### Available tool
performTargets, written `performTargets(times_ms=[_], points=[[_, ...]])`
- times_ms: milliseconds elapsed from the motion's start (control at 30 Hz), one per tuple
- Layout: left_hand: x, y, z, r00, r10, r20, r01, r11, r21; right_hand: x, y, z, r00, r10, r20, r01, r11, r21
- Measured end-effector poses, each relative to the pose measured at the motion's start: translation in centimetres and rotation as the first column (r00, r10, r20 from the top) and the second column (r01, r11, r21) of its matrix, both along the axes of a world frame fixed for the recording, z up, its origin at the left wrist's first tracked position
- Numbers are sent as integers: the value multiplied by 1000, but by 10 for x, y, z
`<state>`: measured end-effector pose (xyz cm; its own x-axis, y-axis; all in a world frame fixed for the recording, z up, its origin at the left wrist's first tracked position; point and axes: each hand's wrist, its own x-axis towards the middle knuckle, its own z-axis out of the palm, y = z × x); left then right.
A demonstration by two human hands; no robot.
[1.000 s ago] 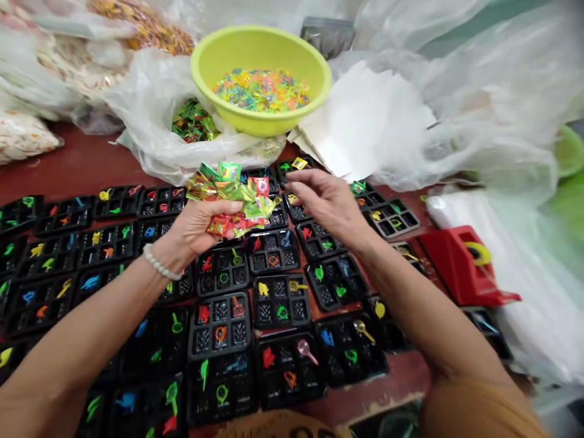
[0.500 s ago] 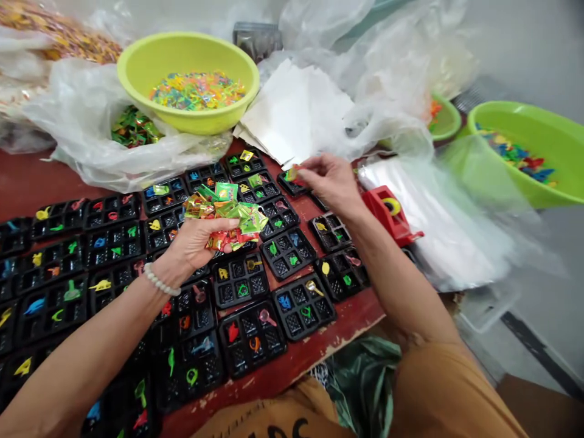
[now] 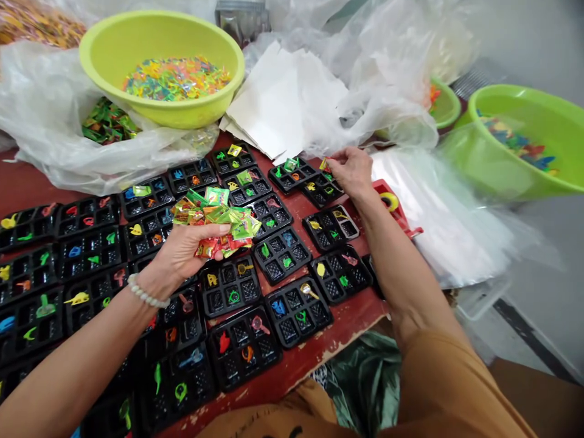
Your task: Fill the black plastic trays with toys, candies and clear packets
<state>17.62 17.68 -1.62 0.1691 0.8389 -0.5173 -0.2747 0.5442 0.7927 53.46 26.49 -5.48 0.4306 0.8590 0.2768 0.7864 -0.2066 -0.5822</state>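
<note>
My left hand [image 3: 182,252] grips a bunch of shiny candy packets [image 3: 214,218], green, red and gold, above the black compartment trays [image 3: 230,286] that cover the red table. My right hand [image 3: 351,170] reaches to the far right trays and pinches one small yellow-red packet [image 3: 325,164] over a tray [image 3: 322,185]. Each tray holds small coloured plastic toys. A few far trays have a packet lying in them, such as a green one [image 3: 290,164].
A lime bowl [image 3: 159,36] of coloured toys sits on a plastic bag holding more packets [image 3: 107,121]. White paper sheets [image 3: 278,103], a red tape dispenser [image 3: 392,207], clear bags and two green bowls [image 3: 524,140] lie to the right. The table edge [image 3: 310,359] is near my lap.
My right hand has moved right and away with a single packet, from the bunch to the far right trays. The view swung right; my left hand still holds the bunch.
</note>
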Motion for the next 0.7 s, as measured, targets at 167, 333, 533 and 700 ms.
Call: performTargets(times_ms=[167,333,533,700], points=[[-6,-2,3,1000,-6,-15,6,1000,7,10,-2,8,999,6,44,-6,1000,0],[-11,-6,6,999,-25,-43,24,999,-23,9,-22,15,995,-45,94,59,985,-159],[-1,-10,4,999,-29,15,29,1000,1,-1,-22,9,988,-20,153,61,960,-274],[10,-17,4,996,-78,43,78,997,-2,-25,-36,24,993,103,53,-99,992,-78]])
